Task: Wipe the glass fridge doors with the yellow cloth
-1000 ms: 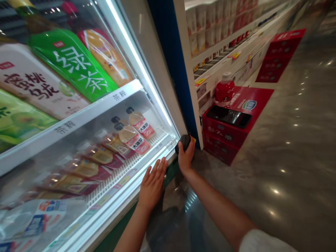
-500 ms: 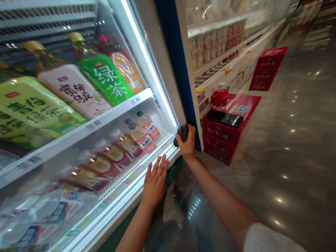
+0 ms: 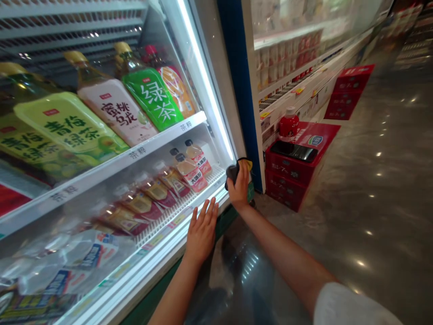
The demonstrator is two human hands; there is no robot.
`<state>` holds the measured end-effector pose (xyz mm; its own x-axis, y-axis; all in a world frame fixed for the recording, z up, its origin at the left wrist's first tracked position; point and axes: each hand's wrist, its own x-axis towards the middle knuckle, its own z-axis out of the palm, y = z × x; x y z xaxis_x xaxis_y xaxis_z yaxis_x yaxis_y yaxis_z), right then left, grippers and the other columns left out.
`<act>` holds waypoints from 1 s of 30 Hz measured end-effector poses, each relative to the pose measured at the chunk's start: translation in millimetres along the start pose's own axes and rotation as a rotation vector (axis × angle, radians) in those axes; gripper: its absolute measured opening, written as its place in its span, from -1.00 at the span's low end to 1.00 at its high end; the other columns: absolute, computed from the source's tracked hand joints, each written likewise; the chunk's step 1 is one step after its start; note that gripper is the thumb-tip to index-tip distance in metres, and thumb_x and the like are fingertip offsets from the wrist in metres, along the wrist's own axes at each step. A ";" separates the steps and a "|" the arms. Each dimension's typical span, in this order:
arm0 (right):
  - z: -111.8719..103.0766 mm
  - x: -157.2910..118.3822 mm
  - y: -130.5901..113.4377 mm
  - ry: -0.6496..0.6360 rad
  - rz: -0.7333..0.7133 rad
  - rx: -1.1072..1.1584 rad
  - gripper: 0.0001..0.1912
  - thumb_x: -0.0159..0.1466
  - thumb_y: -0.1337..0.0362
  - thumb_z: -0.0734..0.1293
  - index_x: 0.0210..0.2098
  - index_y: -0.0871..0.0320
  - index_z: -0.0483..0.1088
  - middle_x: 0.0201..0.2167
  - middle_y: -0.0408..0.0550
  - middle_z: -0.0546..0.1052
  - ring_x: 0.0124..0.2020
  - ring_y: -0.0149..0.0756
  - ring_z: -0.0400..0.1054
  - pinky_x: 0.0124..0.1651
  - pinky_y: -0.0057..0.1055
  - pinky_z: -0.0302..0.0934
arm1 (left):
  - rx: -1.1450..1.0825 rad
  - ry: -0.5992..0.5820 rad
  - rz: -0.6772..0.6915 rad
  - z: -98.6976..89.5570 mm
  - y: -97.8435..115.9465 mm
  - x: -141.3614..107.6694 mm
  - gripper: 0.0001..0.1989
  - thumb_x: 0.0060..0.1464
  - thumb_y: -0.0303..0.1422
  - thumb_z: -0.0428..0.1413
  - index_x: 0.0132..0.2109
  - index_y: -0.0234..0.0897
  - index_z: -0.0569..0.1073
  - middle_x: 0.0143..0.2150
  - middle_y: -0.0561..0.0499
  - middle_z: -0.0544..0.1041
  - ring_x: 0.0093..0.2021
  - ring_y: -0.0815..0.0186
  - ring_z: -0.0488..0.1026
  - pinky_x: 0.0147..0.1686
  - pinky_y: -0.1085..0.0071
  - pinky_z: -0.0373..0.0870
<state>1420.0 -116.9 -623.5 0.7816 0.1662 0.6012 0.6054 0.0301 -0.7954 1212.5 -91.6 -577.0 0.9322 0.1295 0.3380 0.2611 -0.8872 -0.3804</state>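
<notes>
My right hand (image 3: 239, 186) is closed on a dark cloth (image 3: 232, 175) with a yellow patch, at the lower right corner of a lit drinks fridge. The cloth presses against the white frame (image 3: 219, 113) near its bottom end; part of it is hidden by my fingers. My left hand (image 3: 202, 231) lies flat with fingers stretched on the fridge's front bottom edge (image 3: 162, 253). Just behind that edge, small bottles with dark caps (image 3: 191, 172) stand on the lowest rack, beside a row of amber bottles (image 3: 149, 192).
Large tea bottles (image 3: 154, 95) fill the shelf above. On the right, stacked red cartons (image 3: 287, 187) stand on the shiny floor (image 3: 355, 234), carrying a phone (image 3: 293, 151) and a red bottle (image 3: 288, 124). A blue panel (image 3: 238, 85) separates the fridge from another chilled case.
The view has swung a little left, so the fridge and cartons appear farther right. My right hand has turned slightly with the cloth, showing more yellow. My left hand stays on the edge.
</notes>
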 end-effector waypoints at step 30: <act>-12.0 -32.4 -36.9 -0.253 -0.419 -0.119 -0.36 0.33 0.22 0.30 0.38 0.06 0.19 0.48 0.08 0.10 0.51 0.00 -0.14 0.49 0.16 -0.14 | 0.046 0.084 -0.135 -25.9 -20.9 -25.3 -0.22 0.27 -0.50 -0.05 0.53 -0.20 -0.19 0.52 -0.01 0.03 0.54 0.28 -0.23 0.50 0.16 -0.53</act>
<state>1374.2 -135.3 -612.7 0.4155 0.3984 0.8177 0.8838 0.0356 -0.4664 1176.9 -87.8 -555.3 0.8644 0.2070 0.4583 0.3953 -0.8430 -0.3648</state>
